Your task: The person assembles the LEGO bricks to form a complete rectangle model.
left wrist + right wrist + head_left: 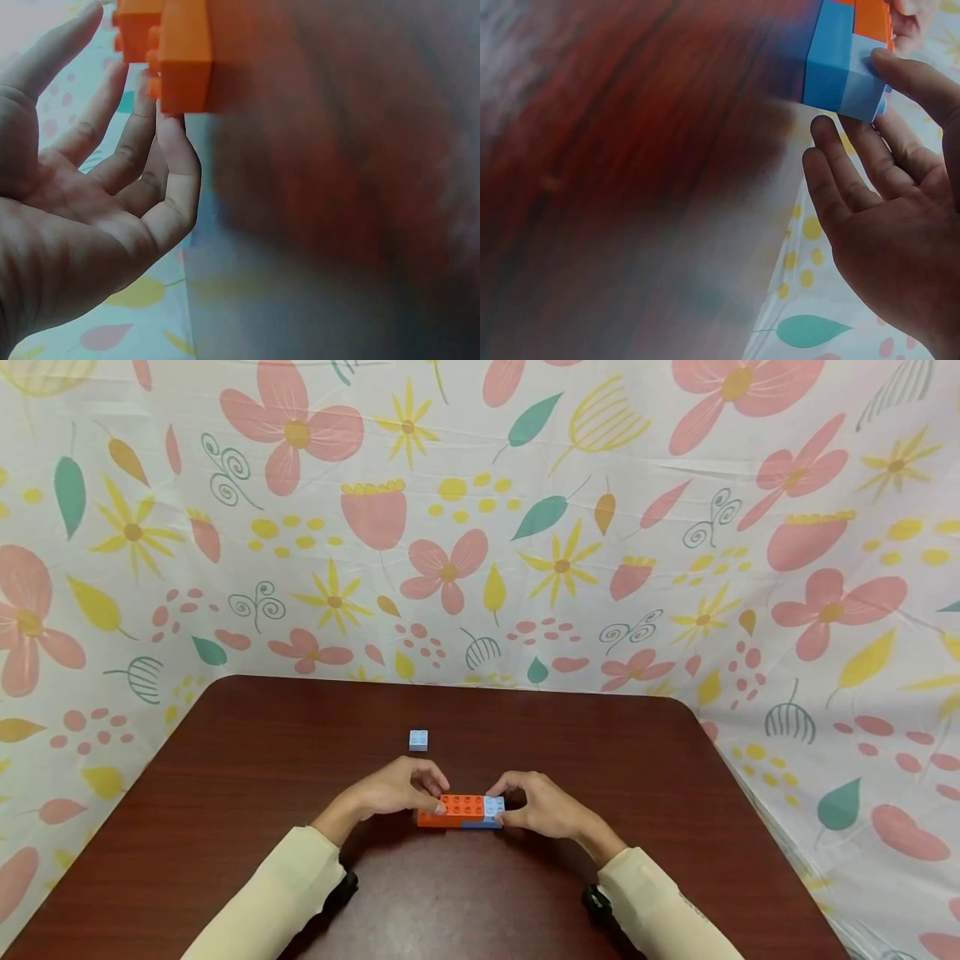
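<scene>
A small build of toy building bricks lies on the table in the head view. On top are a long orange brick [462, 804] and a light blue brick [492, 806] at its right end. Below them sit a blue brick [828, 64] and, on the left, another orange brick [187, 64]. My left hand [393, 789] holds the build's left end, thumb on the near side and fingers behind. At the opposite end my right hand [551, 806] pinches the light blue brick between thumb and forefinger; its other fingers extend behind and below the block.
A separate light blue brick [418, 740] sits farther back on the dark brown table [570, 727], beyond the left hand. Behind the table hangs a floral cloth [480, 527], which also runs along its sides.
</scene>
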`<state>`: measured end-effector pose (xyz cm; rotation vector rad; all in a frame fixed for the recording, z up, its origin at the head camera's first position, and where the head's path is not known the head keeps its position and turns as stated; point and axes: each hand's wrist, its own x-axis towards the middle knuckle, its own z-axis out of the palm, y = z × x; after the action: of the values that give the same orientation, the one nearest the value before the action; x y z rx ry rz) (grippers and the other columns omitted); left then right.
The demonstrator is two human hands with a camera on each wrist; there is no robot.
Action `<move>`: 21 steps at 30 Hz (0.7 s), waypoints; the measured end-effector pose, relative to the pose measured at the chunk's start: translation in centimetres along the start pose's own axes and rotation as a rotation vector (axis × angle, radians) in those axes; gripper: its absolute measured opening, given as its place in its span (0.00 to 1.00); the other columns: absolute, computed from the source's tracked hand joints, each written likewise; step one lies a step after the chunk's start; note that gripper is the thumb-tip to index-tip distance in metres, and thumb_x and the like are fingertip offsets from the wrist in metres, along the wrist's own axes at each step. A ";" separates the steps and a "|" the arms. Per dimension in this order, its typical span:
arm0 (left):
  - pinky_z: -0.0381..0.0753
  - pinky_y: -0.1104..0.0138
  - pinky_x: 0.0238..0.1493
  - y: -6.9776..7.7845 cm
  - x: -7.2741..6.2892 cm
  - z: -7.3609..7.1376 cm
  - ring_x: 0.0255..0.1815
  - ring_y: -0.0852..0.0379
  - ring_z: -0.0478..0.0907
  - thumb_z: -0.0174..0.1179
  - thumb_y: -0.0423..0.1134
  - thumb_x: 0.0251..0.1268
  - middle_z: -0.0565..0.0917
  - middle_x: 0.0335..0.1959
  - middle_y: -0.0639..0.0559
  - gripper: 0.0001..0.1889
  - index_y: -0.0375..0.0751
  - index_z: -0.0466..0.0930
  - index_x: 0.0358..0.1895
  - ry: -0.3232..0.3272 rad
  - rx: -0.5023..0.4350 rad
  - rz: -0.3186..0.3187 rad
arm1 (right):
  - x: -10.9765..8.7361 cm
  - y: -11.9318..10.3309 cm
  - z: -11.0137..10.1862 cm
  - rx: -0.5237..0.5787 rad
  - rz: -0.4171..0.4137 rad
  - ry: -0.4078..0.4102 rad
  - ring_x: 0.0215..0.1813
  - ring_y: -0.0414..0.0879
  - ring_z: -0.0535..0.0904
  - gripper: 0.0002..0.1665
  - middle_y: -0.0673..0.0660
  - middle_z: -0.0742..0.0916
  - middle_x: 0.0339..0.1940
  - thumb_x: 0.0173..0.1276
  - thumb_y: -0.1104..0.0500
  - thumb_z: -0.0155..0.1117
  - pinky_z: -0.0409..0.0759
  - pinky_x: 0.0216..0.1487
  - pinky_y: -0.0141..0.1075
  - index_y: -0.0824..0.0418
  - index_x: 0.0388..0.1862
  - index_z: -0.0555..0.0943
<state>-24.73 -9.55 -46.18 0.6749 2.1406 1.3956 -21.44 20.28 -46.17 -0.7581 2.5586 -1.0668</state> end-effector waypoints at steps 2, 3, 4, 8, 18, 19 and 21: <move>0.83 0.63 0.43 0.2 -0.1 -0.4 0.41 0.55 0.84 0.73 0.36 0.61 0.84 0.46 0.38 0.19 0.30 0.81 0.52 0.007 -0.014 0.007 | 0.0 0.0 0.0 -0.001 0.000 0.001 0.49 0.45 0.82 0.15 0.49 0.88 0.49 0.68 0.59 0.72 0.83 0.51 0.39 0.50 0.52 0.85; 0.82 0.63 0.44 0.3 -0.1 -0.7 0.42 0.55 0.84 0.73 0.36 0.62 0.84 0.47 0.37 0.20 0.30 0.81 0.53 0.017 -0.013 0.007 | 0.1 0.0 0.0 0.000 -0.001 0.002 0.48 0.45 0.82 0.15 0.49 0.88 0.49 0.68 0.59 0.73 0.83 0.51 0.38 0.50 0.52 0.85; 0.82 0.64 0.45 0.4 -0.1 -0.9 0.44 0.55 0.83 0.73 0.37 0.62 0.84 0.48 0.36 0.20 0.30 0.81 0.53 0.029 -0.006 0.008 | 0.1 0.0 0.0 0.001 -0.001 0.001 0.48 0.45 0.82 0.15 0.49 0.88 0.49 0.68 0.59 0.73 0.83 0.51 0.38 0.50 0.52 0.85; 0.81 0.64 0.47 0.7 0.0 -1.9 0.49 0.53 0.82 0.72 0.37 0.64 0.84 0.50 0.35 0.19 0.32 0.81 0.54 0.081 0.019 -0.007 | 0.0 0.1 0.1 0.004 -0.001 -0.002 0.49 0.46 0.83 0.15 0.49 0.88 0.49 0.68 0.59 0.73 0.82 0.50 0.35 0.51 0.53 0.85; 0.82 0.55 0.54 1.0 0.7 -4.4 0.56 0.45 0.79 0.70 0.36 0.67 0.81 0.58 0.34 0.20 0.34 0.80 0.59 0.143 0.001 -0.033 | -0.2 -0.1 0.0 0.017 0.000 0.000 0.49 0.44 0.82 0.15 0.49 0.88 0.50 0.69 0.59 0.72 0.81 0.50 0.33 0.50 0.53 0.84; 0.81 0.54 0.54 1.0 0.8 -4.7 0.56 0.45 0.78 0.70 0.36 0.67 0.81 0.58 0.35 0.20 0.35 0.80 0.59 0.153 0.005 -0.040 | -0.2 -0.2 0.0 0.018 -0.001 0.000 0.50 0.44 0.82 0.15 0.49 0.88 0.50 0.69 0.59 0.72 0.81 0.50 0.33 0.50 0.54 0.84; 0.80 0.50 0.54 0.8 1.0 -5.1 0.55 0.45 0.78 0.69 0.36 0.67 0.80 0.58 0.37 0.19 0.36 0.80 0.59 0.175 0.013 -0.057 | -0.2 -0.2 0.0 0.022 0.001 -0.002 0.50 0.44 0.82 0.15 0.49 0.88 0.50 0.69 0.59 0.72 0.81 0.50 0.33 0.51 0.54 0.84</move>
<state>-28.68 -12.08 -43.72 0.5086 2.2867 1.4589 -21.18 20.31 -46.03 -0.7523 2.5413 -1.0910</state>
